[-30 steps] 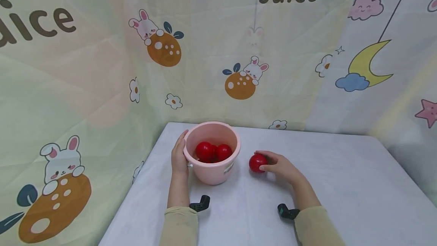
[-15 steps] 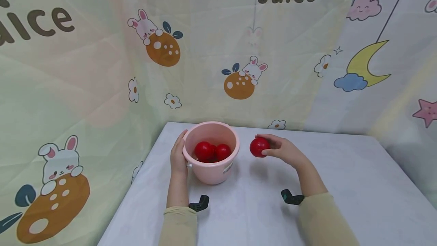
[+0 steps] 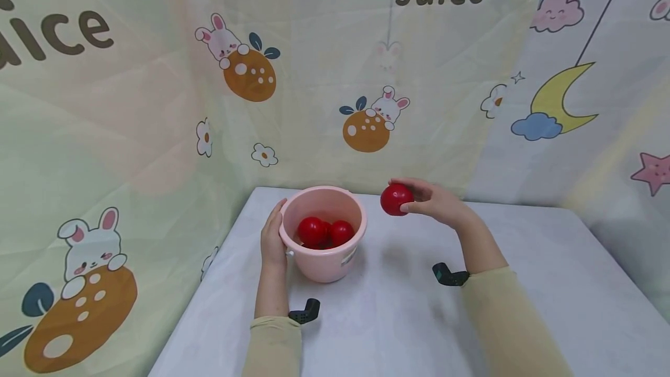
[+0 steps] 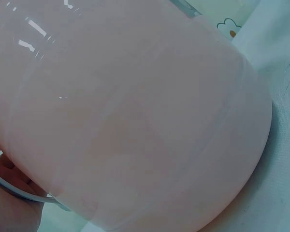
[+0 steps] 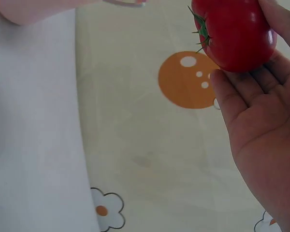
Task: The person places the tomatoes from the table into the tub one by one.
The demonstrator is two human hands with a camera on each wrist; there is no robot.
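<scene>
A pink bucket (image 3: 323,263) stands upright on the white table, with several red tomatoes (image 3: 341,233) inside. My left hand (image 3: 272,243) lies along the bucket's left side, its fingers reaching up to the rim. In the left wrist view the bucket wall (image 4: 135,116) fills most of the picture, and part of the hand (image 4: 14,203) shows beside the bucket's handle (image 4: 19,192). My right hand (image 3: 434,202) grips another tomato (image 3: 396,199) between thumb and fingers, in the air right of the bucket and above rim height. The right wrist view shows green sepals (image 5: 203,30) on this tomato (image 5: 237,36).
The white-covered table (image 3: 523,284) extends to the right of the bucket. A printed cloth backdrop (image 3: 314,45) rises behind and to the left of the table. Each wrist carries a small black device (image 3: 305,312).
My right hand has lifted the tomato off the table and raised it up and away, beside the bucket. The left hand and the bucket have stayed in place.
</scene>
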